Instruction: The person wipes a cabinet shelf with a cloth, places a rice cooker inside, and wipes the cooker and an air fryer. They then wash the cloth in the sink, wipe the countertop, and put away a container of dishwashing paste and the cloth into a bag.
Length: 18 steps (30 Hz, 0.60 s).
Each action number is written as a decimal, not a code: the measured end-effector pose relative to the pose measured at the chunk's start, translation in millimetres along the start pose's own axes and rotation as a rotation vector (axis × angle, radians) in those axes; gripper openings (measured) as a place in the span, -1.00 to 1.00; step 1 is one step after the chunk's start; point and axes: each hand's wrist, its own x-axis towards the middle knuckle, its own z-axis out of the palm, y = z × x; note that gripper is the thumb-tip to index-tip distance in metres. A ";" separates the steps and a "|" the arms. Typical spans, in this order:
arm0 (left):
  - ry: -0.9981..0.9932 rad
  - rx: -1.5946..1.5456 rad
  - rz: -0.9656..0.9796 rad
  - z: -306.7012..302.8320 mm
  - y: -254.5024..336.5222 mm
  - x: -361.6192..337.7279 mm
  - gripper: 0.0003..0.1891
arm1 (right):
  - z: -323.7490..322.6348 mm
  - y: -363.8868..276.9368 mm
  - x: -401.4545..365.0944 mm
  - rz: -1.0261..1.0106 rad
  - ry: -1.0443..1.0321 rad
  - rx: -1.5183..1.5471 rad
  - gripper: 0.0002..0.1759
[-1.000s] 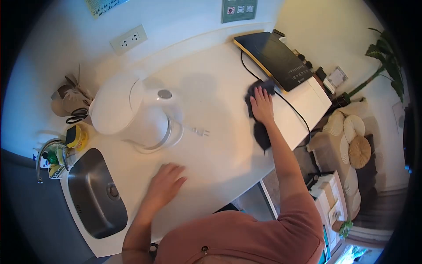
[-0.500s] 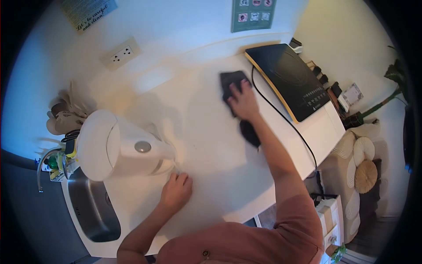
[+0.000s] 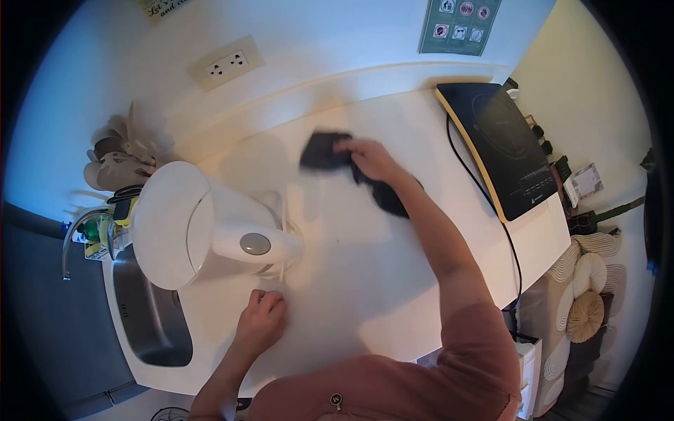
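Note:
A dark cloth (image 3: 324, 150) lies against the white countertop (image 3: 365, 281), slightly blurred, with my right hand (image 3: 372, 160) closed on it. Part of the dark cloth trails back under my right wrist. My left hand (image 3: 262, 319) rests on the counter with its fingers curled, just in front of the white electric kettle (image 3: 225, 235). The kettle's white cord (image 3: 282, 270) runs down close to those fingers; whether they grip it is hidden.
A black induction cooktop (image 3: 500, 147) stands at the right, its black cable (image 3: 472, 172) crossing the counter. Left of the kettle are a steel sink (image 3: 151, 309), a faucet (image 3: 67, 245) and several utensils (image 3: 119, 158). A wall outlet (image 3: 227, 63) is behind.
My right hand has swept the dark cloth leftward across the counter. My left hand has shifted slightly, still by the kettle's base. The camera view has turned, moving the surroundings in the picture.

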 end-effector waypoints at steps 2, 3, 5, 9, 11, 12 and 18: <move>-0.004 -0.009 -0.004 -0.9 -0.2 1.0 -0.73 | -18.3 -13.3 -16.3 0.074 -0.070 0.196 -0.56; -0.011 -0.012 -0.008 -1.5 -1.0 0.0 -0.73 | -30.8 -2.3 -17.3 0.064 0.160 0.138 -0.59; -0.024 -0.030 0.013 -5.6 -2.8 0.7 -0.73 | -71.2 29.9 -8.8 0.048 0.538 0.114 -0.64; -0.033 -0.038 0.008 -7.4 -4.5 0.1 -0.74 | -62.9 68.2 35.3 0.537 0.509 -0.661 -0.67; -0.043 -0.006 -0.011 -4.7 -6.0 -4.0 -0.74 | -25.4 55.5 51.9 0.211 0.573 -0.848 -0.72; -0.046 0.009 -0.020 -3.1 -6.4 -4.9 -0.74 | -4.9 55.2 73.0 0.101 0.508 -0.708 -0.77; -0.073 0.001 -0.043 -3.2 -7.5 -10.4 -0.74 | 68.7 -9.1 108.8 -0.277 0.267 -0.518 -0.69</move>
